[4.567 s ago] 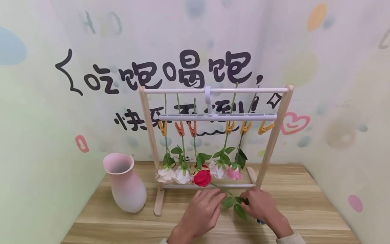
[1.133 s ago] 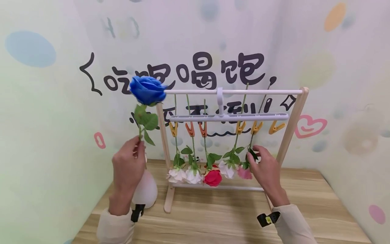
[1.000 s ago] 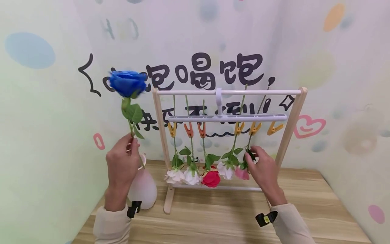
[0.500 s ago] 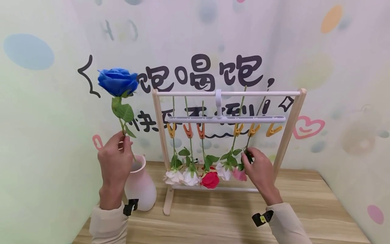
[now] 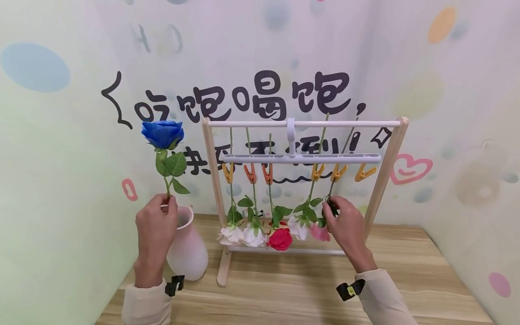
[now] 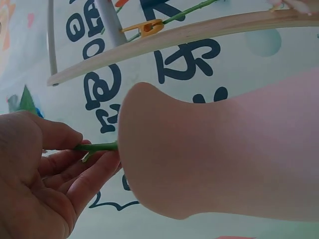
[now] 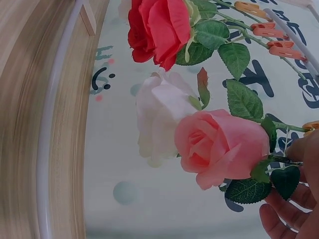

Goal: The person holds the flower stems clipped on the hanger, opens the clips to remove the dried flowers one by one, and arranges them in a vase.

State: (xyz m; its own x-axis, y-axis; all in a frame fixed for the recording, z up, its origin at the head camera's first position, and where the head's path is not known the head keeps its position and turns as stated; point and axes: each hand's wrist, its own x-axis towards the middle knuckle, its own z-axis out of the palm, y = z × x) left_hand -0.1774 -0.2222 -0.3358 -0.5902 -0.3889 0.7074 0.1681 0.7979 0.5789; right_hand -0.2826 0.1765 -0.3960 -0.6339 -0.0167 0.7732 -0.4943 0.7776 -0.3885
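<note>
Blue rose (image 5: 162, 134) is upright to the left of the rack (image 5: 215, 171), pinched by its stem (image 6: 102, 147) in the left hand (image 5: 156, 225). The vase (image 5: 188, 255) stands left of the rack on the worktop (image 5: 284, 293). Towards the rack's right side, the right hand (image 5: 347, 221) pinches the pink rose (image 7: 224, 142), which hangs head-down from a yellow clip (image 5: 338, 173).

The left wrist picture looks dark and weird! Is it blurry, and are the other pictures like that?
Left wrist view: dim, turned sideways, a smooth pink-and-white vase looming huge up close with slightly soft edges; right wrist view: dim and sideways too, but the pink layered rose looks fairly sharp; head view: brighter, with a soft shadow on the brown wooden table.
</note>
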